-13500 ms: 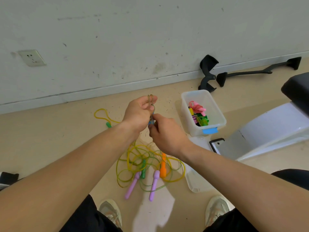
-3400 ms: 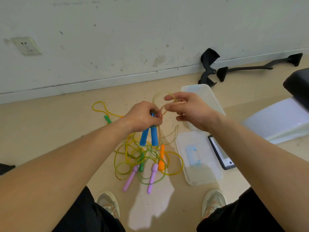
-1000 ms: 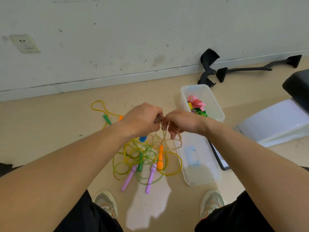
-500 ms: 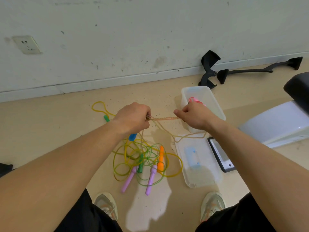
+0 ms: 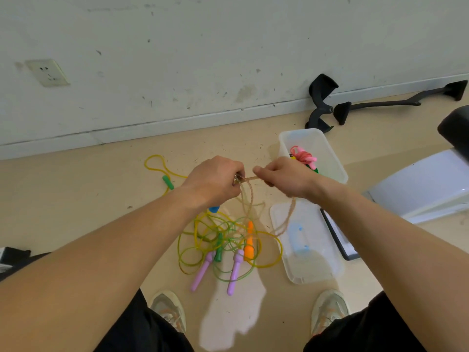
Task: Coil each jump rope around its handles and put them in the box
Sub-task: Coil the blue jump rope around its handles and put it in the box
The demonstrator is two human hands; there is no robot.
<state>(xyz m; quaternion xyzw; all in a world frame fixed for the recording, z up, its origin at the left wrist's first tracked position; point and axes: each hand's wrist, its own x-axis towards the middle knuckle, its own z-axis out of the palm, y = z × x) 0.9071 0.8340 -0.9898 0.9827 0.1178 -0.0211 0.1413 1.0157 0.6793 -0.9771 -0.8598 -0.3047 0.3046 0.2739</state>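
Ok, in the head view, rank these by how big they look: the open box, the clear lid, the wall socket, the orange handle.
1. Clear lid; it lies nearer the camera, so its lead over the box is unsure.
2. Open box.
3. Wall socket.
4. Orange handle.

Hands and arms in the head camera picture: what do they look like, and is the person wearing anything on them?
Two bare human arms, no machine parts. The left hand and right hand wear no gloves; no sleeve, watch or ring shows. Lower down are black clothing on the legs and pale trainers.
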